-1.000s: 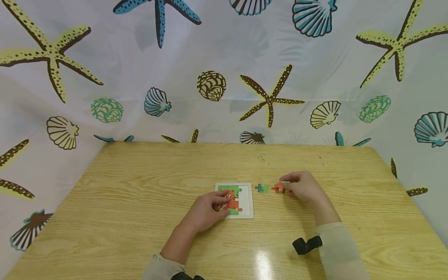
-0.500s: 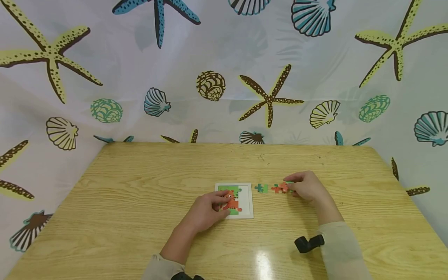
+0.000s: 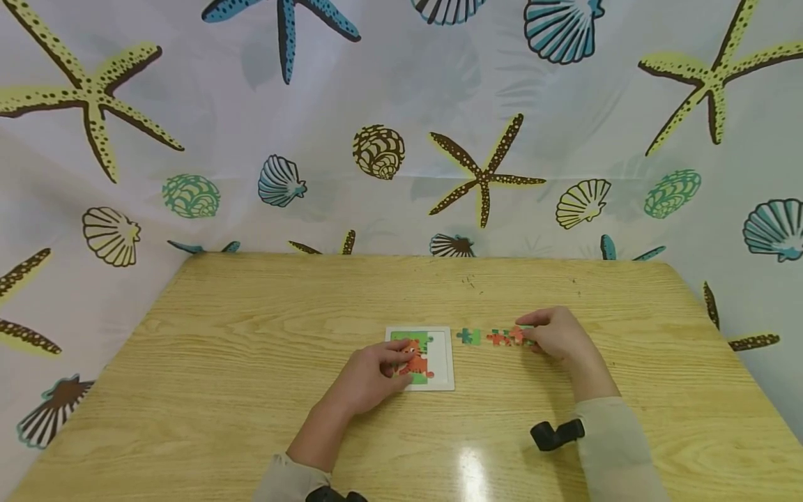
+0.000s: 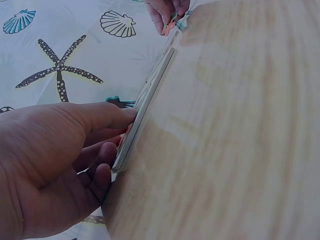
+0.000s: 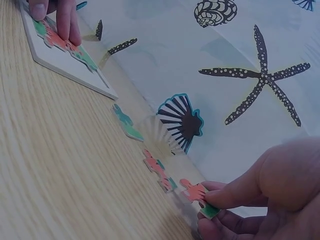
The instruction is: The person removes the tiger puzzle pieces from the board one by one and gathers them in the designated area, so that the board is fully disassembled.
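My left hand (image 3: 370, 380) rests on a small white-framed puzzle tray (image 3: 442, 383) in the head view. Its fingertips press on the assembled pieces (image 5: 55, 36), which show an orange animal on green. The tray's right strip is bare white. To the right, my right hand (image 3: 555, 337) pinches an orange-and-green puzzle piece (image 5: 195, 192) between thumb and fingers; the right wrist view shows it tilted above the table. Beside it lies another orange-and-green piece (image 5: 159, 171). A green piece (image 3: 468, 337) lies nearer the tray. The left wrist view shows the tray (image 4: 150, 102) edge-on.
A wood-grain table (image 3: 251, 314) carries everything. Behind it and at both sides hangs a white cloth (image 3: 351, 90) printed with starfish and shells. Black camera mounts (image 3: 555, 436) sit at both wrists.
My right hand has moved slightly right with the pinched piece, drawing it away from the piece lying beside it. The left hand and the tray stay in place.
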The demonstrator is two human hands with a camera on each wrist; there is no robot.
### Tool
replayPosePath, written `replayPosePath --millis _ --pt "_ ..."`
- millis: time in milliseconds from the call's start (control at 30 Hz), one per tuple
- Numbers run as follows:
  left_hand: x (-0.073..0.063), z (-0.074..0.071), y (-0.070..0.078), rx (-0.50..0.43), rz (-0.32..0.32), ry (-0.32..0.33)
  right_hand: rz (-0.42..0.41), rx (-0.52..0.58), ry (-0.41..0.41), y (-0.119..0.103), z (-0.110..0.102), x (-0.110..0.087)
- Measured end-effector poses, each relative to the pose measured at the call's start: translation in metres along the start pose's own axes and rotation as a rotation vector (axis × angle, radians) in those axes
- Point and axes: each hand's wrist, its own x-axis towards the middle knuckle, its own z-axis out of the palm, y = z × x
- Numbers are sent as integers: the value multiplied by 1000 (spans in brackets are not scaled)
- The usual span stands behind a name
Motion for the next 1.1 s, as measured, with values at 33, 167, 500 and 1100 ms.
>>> replayPosePath --millis 33,167,500,1100 --pt "0 0 0 2 -1 1 6 2 -1 0 0 0" --pt "-1 1 0 4 -9 1 22 -5 1 0 -2 0" --pt "-1 0 2 3 -17 4 35 -58 19 3 -5 1" --pt "0 0 2 8 -26 1 -8 -104 128 4 -6 1"
